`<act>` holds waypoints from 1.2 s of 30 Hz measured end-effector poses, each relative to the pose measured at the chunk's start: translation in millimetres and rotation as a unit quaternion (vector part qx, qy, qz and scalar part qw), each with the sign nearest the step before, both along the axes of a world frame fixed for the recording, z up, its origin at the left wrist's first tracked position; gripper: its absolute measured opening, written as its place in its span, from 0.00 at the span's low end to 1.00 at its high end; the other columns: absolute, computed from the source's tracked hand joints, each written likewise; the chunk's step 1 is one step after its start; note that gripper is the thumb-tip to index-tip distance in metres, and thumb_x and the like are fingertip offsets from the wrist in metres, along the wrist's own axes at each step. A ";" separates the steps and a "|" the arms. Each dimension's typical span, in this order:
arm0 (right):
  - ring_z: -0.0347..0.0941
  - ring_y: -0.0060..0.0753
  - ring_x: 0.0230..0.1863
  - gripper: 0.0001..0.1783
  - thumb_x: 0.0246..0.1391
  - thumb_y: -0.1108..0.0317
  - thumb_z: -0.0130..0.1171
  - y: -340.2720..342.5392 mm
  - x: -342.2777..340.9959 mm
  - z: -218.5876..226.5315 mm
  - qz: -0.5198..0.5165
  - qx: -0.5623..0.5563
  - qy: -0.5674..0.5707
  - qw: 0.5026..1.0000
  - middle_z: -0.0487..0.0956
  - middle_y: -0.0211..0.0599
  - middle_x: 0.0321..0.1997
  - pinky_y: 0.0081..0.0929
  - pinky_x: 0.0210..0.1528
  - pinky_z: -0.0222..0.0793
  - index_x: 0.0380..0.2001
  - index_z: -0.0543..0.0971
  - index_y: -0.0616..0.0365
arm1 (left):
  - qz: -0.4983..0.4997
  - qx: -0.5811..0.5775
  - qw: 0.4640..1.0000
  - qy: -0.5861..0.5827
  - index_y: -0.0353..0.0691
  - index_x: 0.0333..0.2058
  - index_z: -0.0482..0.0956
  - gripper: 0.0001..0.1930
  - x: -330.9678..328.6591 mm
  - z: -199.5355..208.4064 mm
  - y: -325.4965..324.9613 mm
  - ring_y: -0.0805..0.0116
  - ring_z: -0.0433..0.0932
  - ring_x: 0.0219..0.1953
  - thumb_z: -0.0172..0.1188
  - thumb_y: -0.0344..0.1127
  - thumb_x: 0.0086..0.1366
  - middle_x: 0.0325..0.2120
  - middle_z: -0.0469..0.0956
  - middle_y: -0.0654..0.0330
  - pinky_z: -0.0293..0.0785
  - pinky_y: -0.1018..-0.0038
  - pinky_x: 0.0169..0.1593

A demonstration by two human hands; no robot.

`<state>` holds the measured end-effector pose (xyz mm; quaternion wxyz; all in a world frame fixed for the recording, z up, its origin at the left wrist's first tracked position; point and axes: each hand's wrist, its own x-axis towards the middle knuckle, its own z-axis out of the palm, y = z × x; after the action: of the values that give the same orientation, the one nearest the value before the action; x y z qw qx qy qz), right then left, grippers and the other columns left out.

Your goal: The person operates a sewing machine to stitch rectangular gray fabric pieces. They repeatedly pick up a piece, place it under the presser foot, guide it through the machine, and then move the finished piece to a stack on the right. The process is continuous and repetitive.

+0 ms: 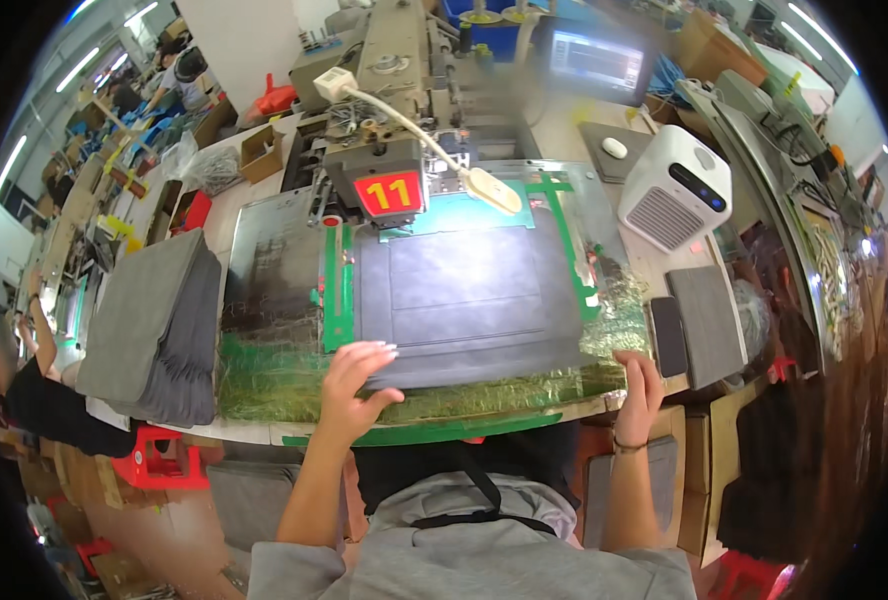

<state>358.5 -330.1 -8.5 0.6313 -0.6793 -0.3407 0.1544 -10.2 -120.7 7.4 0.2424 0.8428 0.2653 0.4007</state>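
A dark grey panel of leather-like sheet [474, 290] with stitched or creased rectangular lines lies flat under the head of a sewing machine [374, 180]. Green tape strips [339, 290] run along both its sides. At its near left corner is my left hand [357, 388], fingers spread and thumb apart, with nothing visible in it; whether the fingertips touch the panel I cannot tell. My right hand [641, 398] hovers off the panel's near right corner, by the table edge. Its fingers are loosely bent and hold nothing that I can see.
A thick stack of grey panels [144, 320] stands left. On the right are a white fan-like box [676, 188], a white mouse [614, 148], a dark phone [668, 336] and more grey panels [704, 325]. A bendable lamp [489, 190] reaches over the panel. Another person [59, 400] sits far left.
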 end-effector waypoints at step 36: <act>0.81 0.50 0.57 0.32 0.57 0.68 0.72 -492.4 -9.8 -339.2 -0.590 -0.226 0.407 0.660 0.84 0.50 0.56 0.48 0.54 0.80 0.65 0.77 0.58 | -0.289 -0.228 0.902 0.225 0.36 0.44 0.90 0.14 59.8 6.5 -140.1 0.51 0.86 0.49 0.73 0.35 0.62 0.42 0.89 0.53 0.79 0.56 0.60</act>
<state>348.6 -822.5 -347.7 0.4932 -0.7290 0.4674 0.0826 49.6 -260.8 13.8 0.4670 0.8719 0.1412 0.0410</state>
